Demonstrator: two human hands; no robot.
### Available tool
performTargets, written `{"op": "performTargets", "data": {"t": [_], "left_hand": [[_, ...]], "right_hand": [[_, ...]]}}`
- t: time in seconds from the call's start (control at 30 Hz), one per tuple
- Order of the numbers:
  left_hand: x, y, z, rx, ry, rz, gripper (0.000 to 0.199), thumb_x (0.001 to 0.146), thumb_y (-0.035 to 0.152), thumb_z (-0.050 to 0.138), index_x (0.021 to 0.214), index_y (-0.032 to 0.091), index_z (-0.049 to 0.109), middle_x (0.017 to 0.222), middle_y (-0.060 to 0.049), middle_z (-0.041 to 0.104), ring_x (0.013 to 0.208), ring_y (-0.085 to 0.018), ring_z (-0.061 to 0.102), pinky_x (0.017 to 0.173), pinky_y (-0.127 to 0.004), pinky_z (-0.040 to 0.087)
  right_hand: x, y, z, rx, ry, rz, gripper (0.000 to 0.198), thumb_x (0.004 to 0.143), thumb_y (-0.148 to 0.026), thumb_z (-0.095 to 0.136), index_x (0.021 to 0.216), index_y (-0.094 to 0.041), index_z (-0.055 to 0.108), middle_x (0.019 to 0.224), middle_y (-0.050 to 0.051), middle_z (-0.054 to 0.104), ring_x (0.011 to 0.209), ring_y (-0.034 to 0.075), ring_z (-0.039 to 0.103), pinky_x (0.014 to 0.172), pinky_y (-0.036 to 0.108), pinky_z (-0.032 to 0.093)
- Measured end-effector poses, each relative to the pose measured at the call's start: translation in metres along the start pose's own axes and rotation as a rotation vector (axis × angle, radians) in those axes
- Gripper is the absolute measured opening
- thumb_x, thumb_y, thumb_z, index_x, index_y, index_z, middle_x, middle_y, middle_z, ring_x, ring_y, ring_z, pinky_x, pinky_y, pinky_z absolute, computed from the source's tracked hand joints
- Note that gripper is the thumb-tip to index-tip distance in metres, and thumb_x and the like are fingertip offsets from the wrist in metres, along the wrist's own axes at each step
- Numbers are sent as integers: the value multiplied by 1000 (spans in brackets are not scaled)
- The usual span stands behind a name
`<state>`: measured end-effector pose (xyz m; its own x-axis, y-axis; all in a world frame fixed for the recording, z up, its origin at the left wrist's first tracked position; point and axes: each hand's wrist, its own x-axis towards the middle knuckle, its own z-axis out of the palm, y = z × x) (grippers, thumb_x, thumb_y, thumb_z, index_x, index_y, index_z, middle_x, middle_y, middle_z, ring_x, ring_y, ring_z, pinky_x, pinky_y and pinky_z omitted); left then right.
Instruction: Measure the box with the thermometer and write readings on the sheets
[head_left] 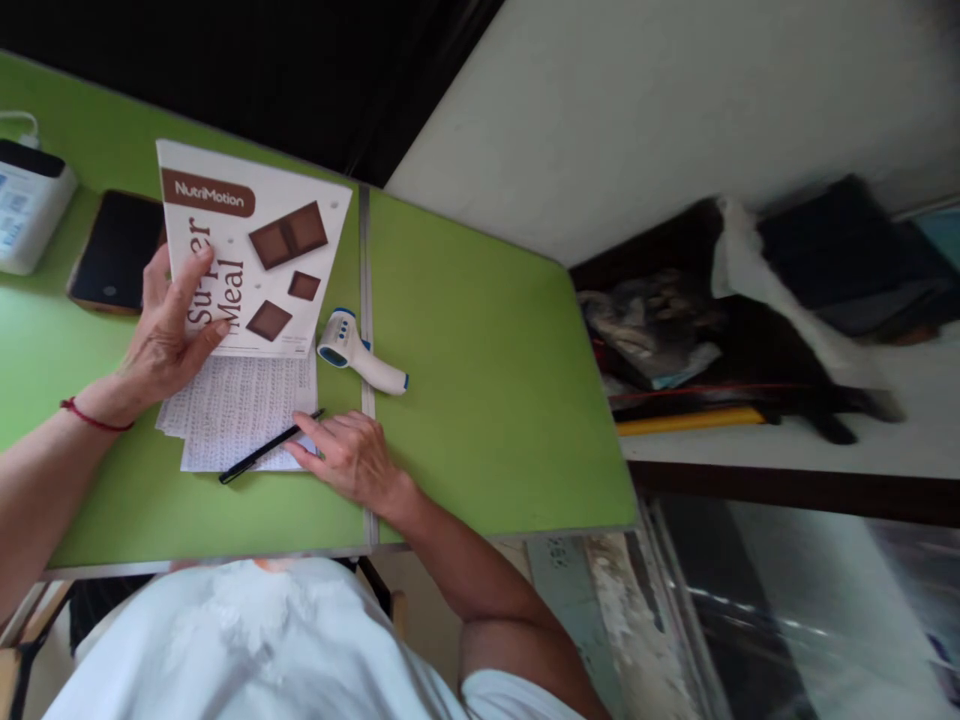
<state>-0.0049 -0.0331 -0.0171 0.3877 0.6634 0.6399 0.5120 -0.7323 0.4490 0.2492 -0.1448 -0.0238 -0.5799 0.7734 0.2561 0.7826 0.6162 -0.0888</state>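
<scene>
1. The left hand (166,335) grips the lower edge of a white cardboard NutriMotion box (255,250), lifting it off the printed paper sheets (240,410) on the green folding table (480,380).
2. The right hand (349,455) lies flat and loose, fingertips touching a slim black pen (262,452) on those sheets.
3. A white-and-blue infrared thermometer (360,352) lies just beside the box.

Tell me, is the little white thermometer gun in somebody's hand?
No, the thermometer gun lies alone on the green table, while the left hand holds the NutriMotion box and the right hand touches the black pen.
</scene>
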Motion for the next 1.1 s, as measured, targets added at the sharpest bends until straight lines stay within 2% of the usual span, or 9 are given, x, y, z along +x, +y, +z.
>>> {"op": "performTargets", "data": {"t": [0.17, 0.27, 0.37, 0.63, 0.73, 0.8, 0.93, 1.03, 1.1], "left_hand": [[0, -1, 0, -5, -4, 1, 69, 93, 38, 55, 150, 18, 22, 149, -16, 25, 139, -32, 22, 115, -53, 24], [-1, -2, 1, 5, -3, -9, 69, 93, 42, 54, 149, 18, 22, 150, -16, 24, 139, -32, 22, 114, -54, 25], [-1, -2, 2, 18, -4, -18, 69, 93, 43, 53, 149, 20, 21, 150, -15, 25, 138, -31, 23, 114, -55, 26], [-2, -3, 2, 22, -2, -30, 69, 92, 44, 54, 149, 20, 22, 150, -15, 26, 138, -31, 23, 114, -55, 25], [-2, -4, 3, 14, 4, -19, 70, 92, 44, 54, 149, 20, 22, 151, -15, 25, 138, -31, 23, 114, -55, 25], [-2, -4, 3, 6, 10, -16, 70, 92, 44, 54, 149, 20, 22, 150, -15, 26, 138, -32, 23, 114, -55, 25], [-1, -5, 3, -7, 17, -20, 71, 91, 44, 56, 148, 17, 25, 149, -17, 27, 138, -32, 24, 114, -55, 25], [-1, -5, 3, 0, 25, 7, 72, 90, 43, 57, 149, 22, 23, 149, -16, 28, 138, -33, 25, 113, -56, 26], [-2, -6, 3, 19, 26, -1, 72, 90, 43, 57, 150, 28, 21, 149, -13, 27, 138, -34, 25, 113, -56, 28]], "right_hand": [[6, 1, -3, -20, 3, -40, 31, 96, -34, 51, 78, -17, 69, 57, 1, 61, 58, 14, 51, 59, 31, 25], [8, 6, -7, 7, -67, -75, 33, 96, -34, 52, 71, -18, 67, 59, 1, 59, 60, 14, 50, 60, 31, 25], [8, 12, -10, 18, -122, -114, 27, 94, -34, 54, 75, -19, 68, 65, 2, 60, 65, 15, 51, 63, 30, 28], [5, 3, -5, 107, -77, -206, 21, 95, -27, 51, 90, -18, 70, 72, 3, 62, 72, 16, 52, 72, 32, 38], [5, 10, -6, 142, -68, -216, 24, 93, -35, 54, 95, -16, 69, 76, 4, 62, 74, 17, 54, 74, 33, 43], [8, 24, -8, 129, -29, -90, 33, 90, -43, 58, 104, -14, 67, 83, 7, 64, 79, 19, 56, 75, 35, 47], [18, 66, -6, -23, 36, 419, 68, 73, -48, 75, 126, -10, 54, 118, 21, 56, 105, 32, 55, 84, 49, 49], [21, 89, 2, 95, -88, 543, 59, 77, -44, 72, 124, -11, 55, 110, 19, 59, 94, 28, 60, 77, 45, 52], [22, 91, 4, 220, -65, 619, 47, 81, -44, 65, 115, -14, 59, 101, 15, 62, 84, 24, 61, 69, 39, 53]]}}
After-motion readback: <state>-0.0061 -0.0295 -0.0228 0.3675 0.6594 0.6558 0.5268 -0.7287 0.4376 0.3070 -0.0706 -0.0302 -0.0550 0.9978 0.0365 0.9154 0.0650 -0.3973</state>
